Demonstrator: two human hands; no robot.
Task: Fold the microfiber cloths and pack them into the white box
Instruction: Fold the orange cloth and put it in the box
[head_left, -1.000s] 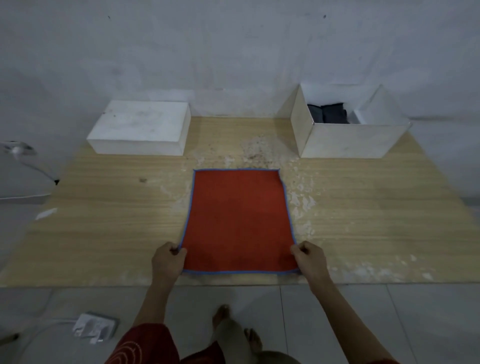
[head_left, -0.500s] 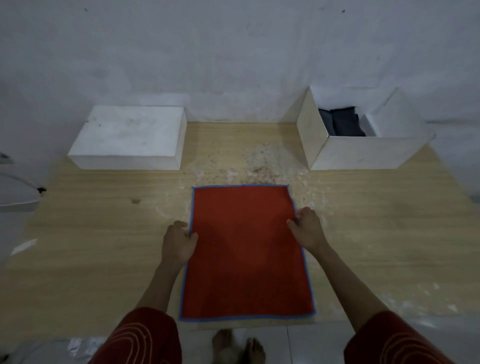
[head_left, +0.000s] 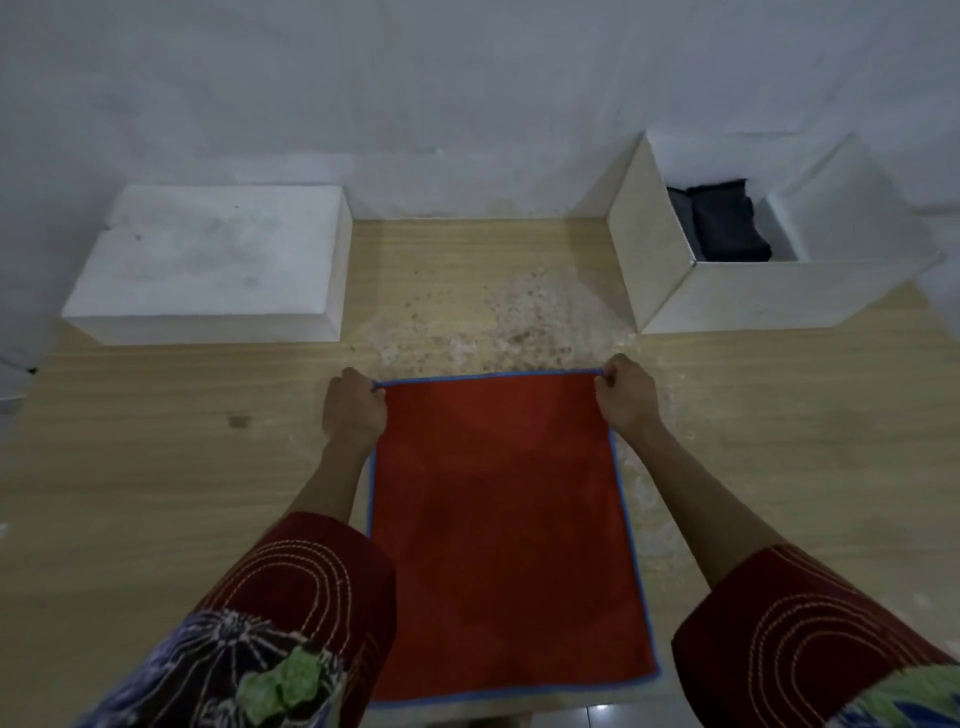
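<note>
A red microfiber cloth (head_left: 498, 530) with a blue hem lies flat on the wooden table, long side running away from me. My left hand (head_left: 353, 410) pinches its far left corner. My right hand (head_left: 626, 397) pinches its far right corner. Both hands rest at the cloth's far edge, with that edge stretched between them. The open white box (head_left: 769, 296) stands at the back right against the wall. Inside it lie dark folded cloths (head_left: 727, 223).
A closed white box (head_left: 208, 265) sits at the back left. The wooden table (head_left: 156, 467) has pale dusty patches between the boxes and beside the cloth. A white wall runs behind. Floor tiles show past the table's near edge.
Both hands have slid from the cloth's near corners, along its sides, up to its far corners and closed on them. The camera has leaned forward over the table.
</note>
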